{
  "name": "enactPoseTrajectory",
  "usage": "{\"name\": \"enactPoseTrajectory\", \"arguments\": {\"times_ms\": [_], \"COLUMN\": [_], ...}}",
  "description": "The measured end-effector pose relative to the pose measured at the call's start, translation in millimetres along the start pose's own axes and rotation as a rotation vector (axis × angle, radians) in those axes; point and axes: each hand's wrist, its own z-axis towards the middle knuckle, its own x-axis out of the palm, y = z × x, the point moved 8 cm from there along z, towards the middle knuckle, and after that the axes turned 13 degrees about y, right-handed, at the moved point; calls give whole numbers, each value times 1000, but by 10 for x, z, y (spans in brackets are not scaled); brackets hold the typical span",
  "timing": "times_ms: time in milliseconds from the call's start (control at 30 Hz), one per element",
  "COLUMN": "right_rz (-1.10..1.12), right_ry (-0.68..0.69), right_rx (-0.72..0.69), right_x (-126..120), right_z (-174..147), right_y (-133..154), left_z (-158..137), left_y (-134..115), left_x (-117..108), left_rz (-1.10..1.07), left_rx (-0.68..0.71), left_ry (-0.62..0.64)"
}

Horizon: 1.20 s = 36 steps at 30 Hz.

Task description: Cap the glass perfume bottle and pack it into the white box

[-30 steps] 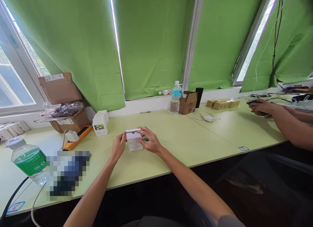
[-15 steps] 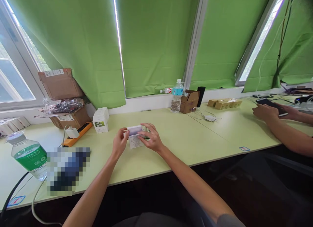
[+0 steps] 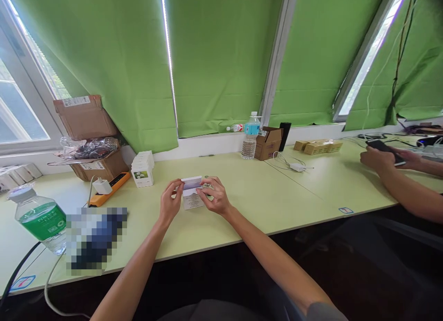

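A small white cardboard box (image 3: 193, 201) with printed text on its front stands on the pale yellow-green table (image 3: 277, 196), between my hands. Its lid flap is raised, showing a pale violet inner face. My left hand (image 3: 170, 197) pinches the left edge of the flap between thumb and fingers. Over the box's right side, my right hand (image 3: 215, 196) curls with its thumb and fingertips at the flap and upper front edge. The fingers of that hand hide part of the right side. What lies inside the box cannot be made out.
Left of my hands stand a row of white boxes (image 3: 142, 169), an orange power strip (image 3: 110, 190), brown cartons (image 3: 86, 120) and a green-labelled bottle (image 3: 39, 219). Behind are a blue-labelled bottle (image 3: 250, 136) and a small carton (image 3: 268, 143). Rightward, a co-worker's hands hold a phone (image 3: 382, 148).
My left hand's fingers have shifted slightly at the flap's left edge, and the flap tilts a little further back. The box stays in place. The co-worker's phone has moved slightly.
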Motion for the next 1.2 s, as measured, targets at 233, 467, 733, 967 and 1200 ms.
{"name": "enactPoseTrajectory", "arguments": {"times_ms": [233, 467, 733, 967, 1200], "right_rz": [25, 111, 108, 123, 121], "right_ry": [-17, -6, -75, -26, 38], "right_rx": [-3, 10, 93, 98, 128], "right_x": [-31, -39, -103, -69, -10], "right_z": [20, 45, 44, 68, 67], "right_y": [37, 48, -35, -43, -88], "left_z": [12, 28, 7, -10, -5], "left_y": [137, 140, 126, 101, 100], "left_x": [24, 43, 93, 151, 156], "left_rz": [-32, -97, -179, -231, -221], "left_rx": [-56, -64, -66, -78, -100], "left_ry": [27, 69, 146, 257, 271]}}
